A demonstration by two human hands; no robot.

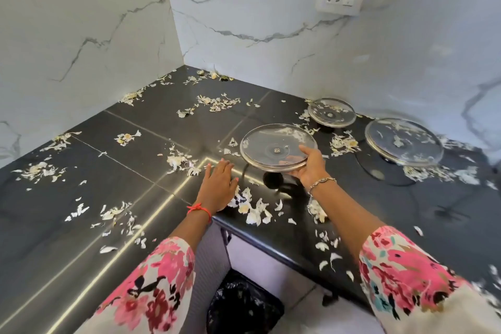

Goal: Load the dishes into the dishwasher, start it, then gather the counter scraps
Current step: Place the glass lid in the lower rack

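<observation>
Right hand (309,164) grips the near rim of a glass lid (278,147), lifted and tilted above the dark counter (122,171). Left hand (218,184) lies flat, fingers spread, palm down beside a heap of pale scraps (253,210) at the counter edge. Two more lids (404,141) sit near the wall, a black-lined bin (244,306) below.

scraps (252,207): pale papery peelings, strewn over the dark counter (141,149) | thickest heap lay near the front edge | more lay atop three glass lids (278,146)
</observation>
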